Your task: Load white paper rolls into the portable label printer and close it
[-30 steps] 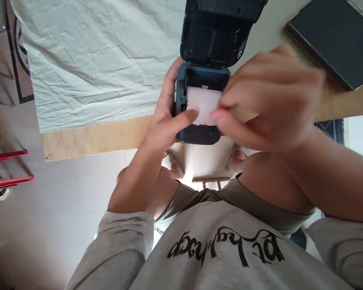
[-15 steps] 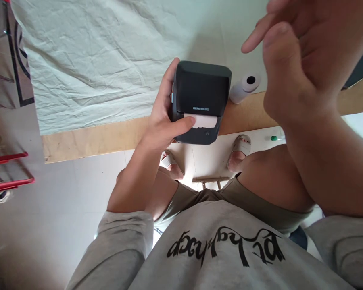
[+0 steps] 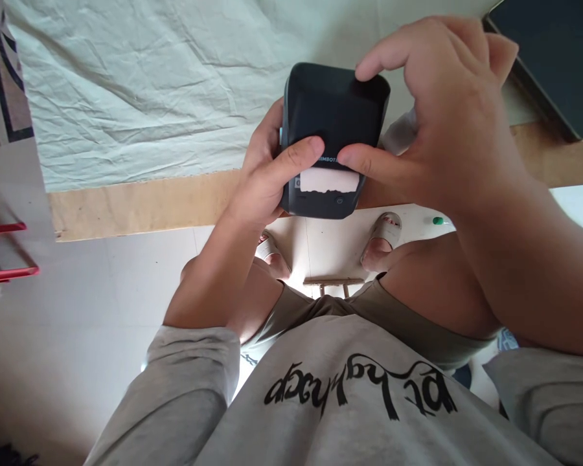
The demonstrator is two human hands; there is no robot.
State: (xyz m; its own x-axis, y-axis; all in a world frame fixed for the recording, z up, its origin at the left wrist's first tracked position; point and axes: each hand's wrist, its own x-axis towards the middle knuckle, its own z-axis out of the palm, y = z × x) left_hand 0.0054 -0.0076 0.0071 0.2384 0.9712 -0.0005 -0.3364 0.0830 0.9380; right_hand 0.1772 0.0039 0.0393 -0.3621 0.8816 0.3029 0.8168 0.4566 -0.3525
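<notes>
A black label printer with NIIMBOT lettering is held up over the table's front edge. My left hand is wrapped round its left side, thumb lying across the lid. My right hand reaches over its right side. The right thumb rests by the lettering and the index fingertip touches the far right corner; the other fingers are curled. A torn white paper strip sticks out of the slot below the lid. Behind the printer stands a white paper roll, partly hidden by my right hand.
A pale green cloth covers the wooden table. On the right lies a dark flat tray-like object. Red metal bars show at the left. Below are my feet in sandals and a small green-capped item.
My right hand has come down and left onto the printer's lid. My left thumb has slid from the paper strip up to the lid. The printer is slightly higher in view.
</notes>
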